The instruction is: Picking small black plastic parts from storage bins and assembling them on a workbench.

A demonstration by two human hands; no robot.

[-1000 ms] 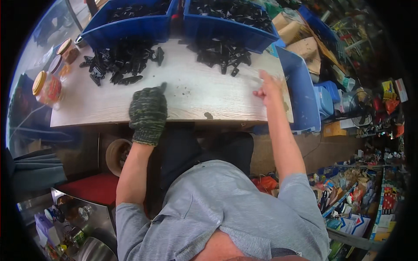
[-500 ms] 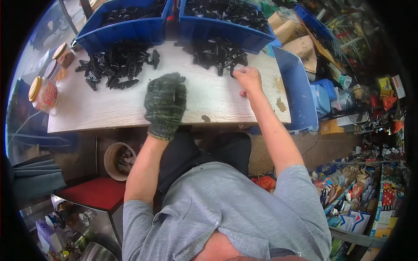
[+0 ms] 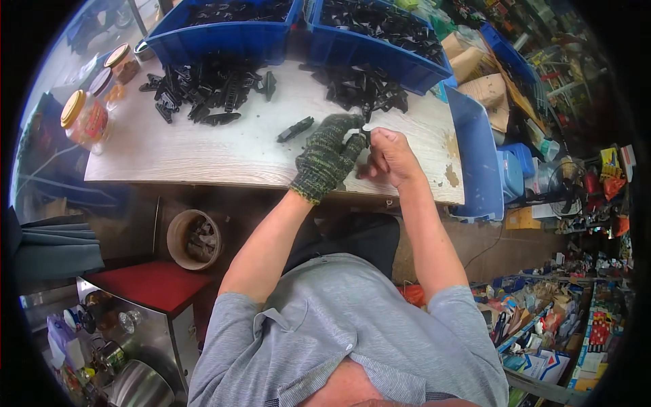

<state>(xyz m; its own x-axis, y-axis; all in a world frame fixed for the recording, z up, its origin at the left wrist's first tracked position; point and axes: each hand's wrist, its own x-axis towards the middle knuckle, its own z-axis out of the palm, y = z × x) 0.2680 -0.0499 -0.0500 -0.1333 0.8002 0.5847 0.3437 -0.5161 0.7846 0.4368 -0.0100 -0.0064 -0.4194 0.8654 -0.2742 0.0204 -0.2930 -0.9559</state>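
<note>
My left hand, in a dark green knitted glove, meets my right hand above the front part of the white wood-grain table. Between the two sits a small black plastic part, mostly hidden by the fingers. The gloved fingers close on its left side, while my bare right fingers pinch it from the right. One separate black piece lies just left of the glove. Beyond my hands is a heap of black plastic parts, with another black heap farther left.
Two blue bins full of black parts stand along the table's back. Lidded jars line the left end. A tall blue tub adjoins the right edge. Below on the left are a round bucket and a red-topped cabinet.
My left hand has moved right to join my right hand, which has drawn back from the right heap with a black part. A single black piece now shows on the table.
</note>
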